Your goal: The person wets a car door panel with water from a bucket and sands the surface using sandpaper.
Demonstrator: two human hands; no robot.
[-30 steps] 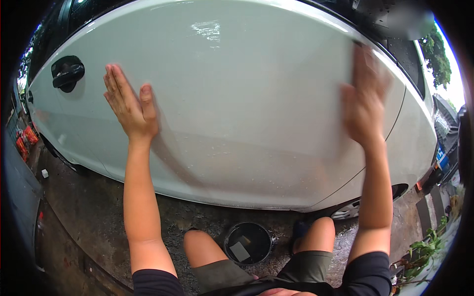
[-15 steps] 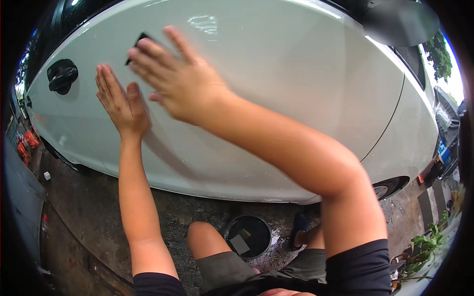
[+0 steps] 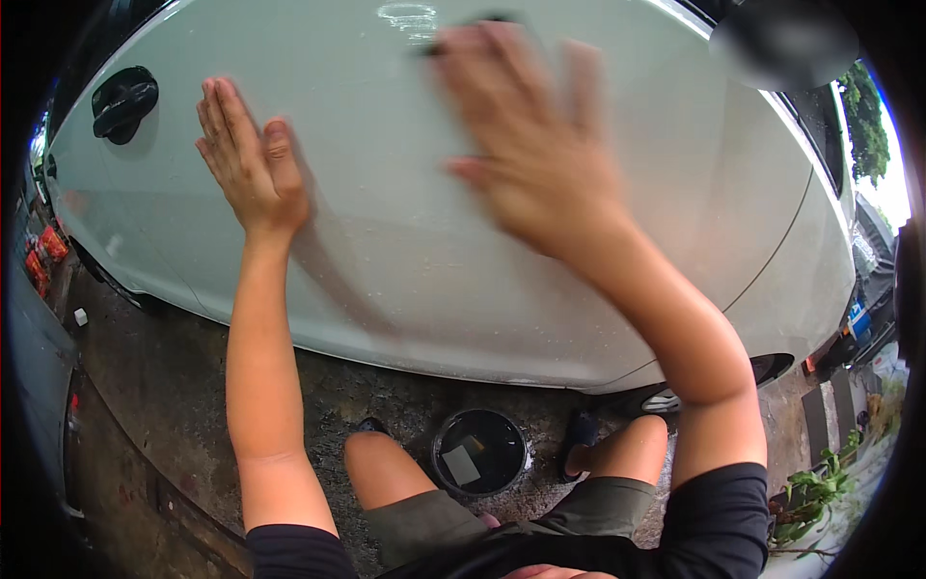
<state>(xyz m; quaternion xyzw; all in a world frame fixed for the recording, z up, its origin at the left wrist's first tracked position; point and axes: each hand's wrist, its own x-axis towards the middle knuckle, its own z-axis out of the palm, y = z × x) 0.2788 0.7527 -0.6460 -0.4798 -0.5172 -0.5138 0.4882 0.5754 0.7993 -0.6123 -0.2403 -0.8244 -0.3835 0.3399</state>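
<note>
My left hand (image 3: 246, 164) lies against the pale grey-white car door (image 3: 386, 251), its fingers stretched out and nothing held in it. To its left is the black door handle (image 3: 123, 103). Higher and to the right, my right hand (image 3: 540, 145) is smeared by motion. Its fingers are spread flat over a thin black piece (image 3: 498, 17), pressing it against the door panel. Only a dark edge of this piece shows past the fingertips, so its kind cannot be made out. Fine droplets or specks dot the door below the hands.
Between my knees stands a round black bucket (image 3: 497, 473) with a grey rectangular piece (image 3: 461, 465) in it, on wet ground. A blurred dark side mirror (image 3: 783, 43) juts out at upper right. A plant (image 3: 820, 494) grows at lower right; a grey panel (image 3: 34, 386) stands at left.
My right hand has swept to the right across the door, with the black piece under its fingers. My left hand has shifted slightly upward. My right knee has come into view.
</note>
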